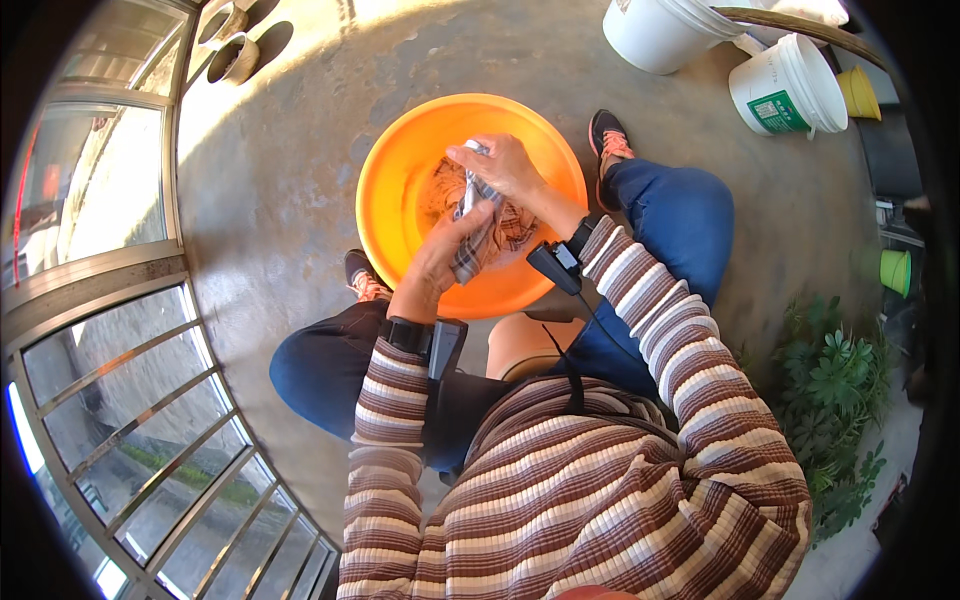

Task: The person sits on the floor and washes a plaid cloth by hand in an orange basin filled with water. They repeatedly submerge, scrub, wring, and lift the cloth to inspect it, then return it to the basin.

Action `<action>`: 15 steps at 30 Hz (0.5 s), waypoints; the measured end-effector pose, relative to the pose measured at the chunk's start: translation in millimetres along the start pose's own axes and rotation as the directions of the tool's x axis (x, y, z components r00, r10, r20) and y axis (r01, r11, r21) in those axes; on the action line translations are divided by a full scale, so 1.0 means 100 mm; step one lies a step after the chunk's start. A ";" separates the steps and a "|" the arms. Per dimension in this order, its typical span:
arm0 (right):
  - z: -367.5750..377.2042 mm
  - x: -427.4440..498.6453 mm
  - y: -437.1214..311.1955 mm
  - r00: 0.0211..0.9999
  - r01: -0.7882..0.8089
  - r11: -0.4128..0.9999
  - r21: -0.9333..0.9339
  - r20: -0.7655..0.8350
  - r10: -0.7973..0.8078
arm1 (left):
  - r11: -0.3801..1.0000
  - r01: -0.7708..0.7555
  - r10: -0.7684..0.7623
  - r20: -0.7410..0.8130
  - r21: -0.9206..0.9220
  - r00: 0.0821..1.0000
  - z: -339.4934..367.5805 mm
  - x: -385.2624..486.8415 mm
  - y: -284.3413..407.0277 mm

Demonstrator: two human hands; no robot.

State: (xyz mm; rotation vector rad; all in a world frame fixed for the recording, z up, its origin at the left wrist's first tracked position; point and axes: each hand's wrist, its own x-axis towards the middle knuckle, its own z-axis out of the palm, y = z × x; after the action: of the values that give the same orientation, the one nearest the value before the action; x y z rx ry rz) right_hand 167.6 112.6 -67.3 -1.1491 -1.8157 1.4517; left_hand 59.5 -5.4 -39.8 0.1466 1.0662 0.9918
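Note:
Between my knees an orange plastic basin (390, 172) stands on the floor. Over it, my left hand (442, 247) grips the lower part of a bunched plaid cloth (480, 196), whose end hangs below my fingers. My right hand (510, 165) holds the upper end of the same cloth, farther from my body. Beneath my hands, more wet brown plaid cloth (517, 225) lies in the bottom of the basin, partly hidden by them. Any water there is hard to make out.
A window with metal bars (150, 480) runs along the left. White plastic buckets (780, 90) (667, 30) stand at the upper right, near a yellow pot (859, 94). A green pot (895, 273) and leafy plants (832, 382) are on the right. Two round pots (234, 58) sit at the upper left.

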 end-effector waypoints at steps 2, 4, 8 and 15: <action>-0.07 -0.05 -0.01 0.959 -0.042 0.935 0.352 0.277 -0.062 | 0.964 -0.006 0.003 0.013 0.265 1.000 -0.08 -0.14 0.11; -0.13 -0.12 -0.05 0.923 -0.076 0.950 0.304 0.381 -0.048 | 0.938 -0.040 0.052 -0.026 0.345 0.998 -0.16 -0.25 0.19; -0.30 -0.20 -0.06 0.811 -0.004 1.000 0.005 0.584 0.000 | 0.854 -0.517 0.520 -0.062 0.063 0.852 -0.26 -0.43 0.29; -0.54 -0.25 0.04 0.864 -0.263 0.918 0.296 0.497 0.087 | 0.845 -0.444 0.486 -0.082 0.297 0.870 -0.51 -0.57 0.55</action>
State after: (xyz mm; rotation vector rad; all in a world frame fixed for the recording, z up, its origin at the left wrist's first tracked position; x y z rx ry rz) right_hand 225.8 117.7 -53.8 -0.8370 -1.6643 2.2262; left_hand -21.0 -32.7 1.1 0.5867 1.3428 1.3067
